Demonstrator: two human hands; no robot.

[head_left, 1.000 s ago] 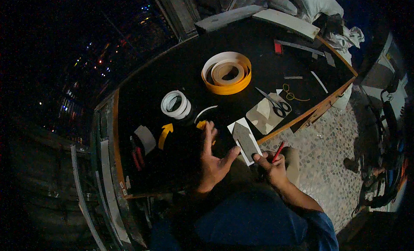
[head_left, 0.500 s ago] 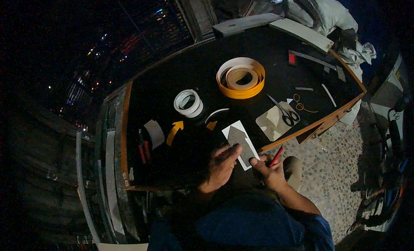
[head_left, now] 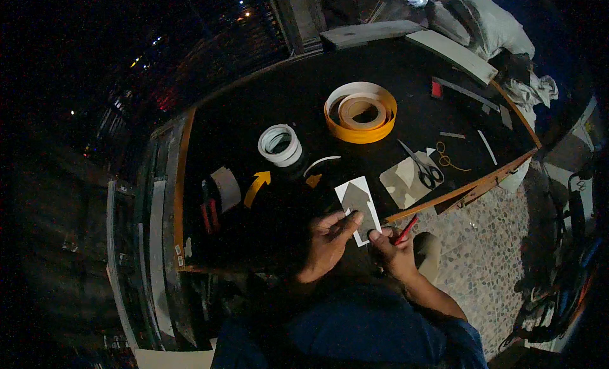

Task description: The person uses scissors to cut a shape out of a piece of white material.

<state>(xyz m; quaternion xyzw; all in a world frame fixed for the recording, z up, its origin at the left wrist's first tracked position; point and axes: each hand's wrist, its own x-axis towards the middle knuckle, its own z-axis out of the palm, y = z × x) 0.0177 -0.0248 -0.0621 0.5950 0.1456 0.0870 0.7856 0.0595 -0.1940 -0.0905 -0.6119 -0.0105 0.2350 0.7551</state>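
Observation:
Over the table's near edge, both hands hold a white rectangular piece [head_left: 360, 181] with a grey arrow-shaped piece [head_left: 358, 200] lying on its face. My left hand [head_left: 328, 243] is closed on the left edge, thumb on top and fingers partly hidden behind. My right hand [head_left: 398, 255] pinches the lower right corner under its thumb. A slim red pen-like tool [head_left: 407, 229] also sticks out between the right hand's fingers, pointing up and right; its exact kind is unclear. Left of the hands, a yellow arrow-shaped piece [head_left: 256, 187] lies on the dark tabletop [head_left: 285, 77].
Beyond the hands stand a yellow coiled band [head_left: 360, 137] and stacked white rolls [head_left: 283, 158]. Black-handled scissors [head_left: 430, 175] rest on a patchy beige sheet [head_left: 403, 190] at the right. A red-handled tool [head_left: 210, 215] lies far left. The table's wooden edge [head_left: 438, 207] runs close by.
My left thumb and fingers have closed in on the white piece's left edge, and the piece stands slightly more upright. The right hand keeps its pinch and the red tool.

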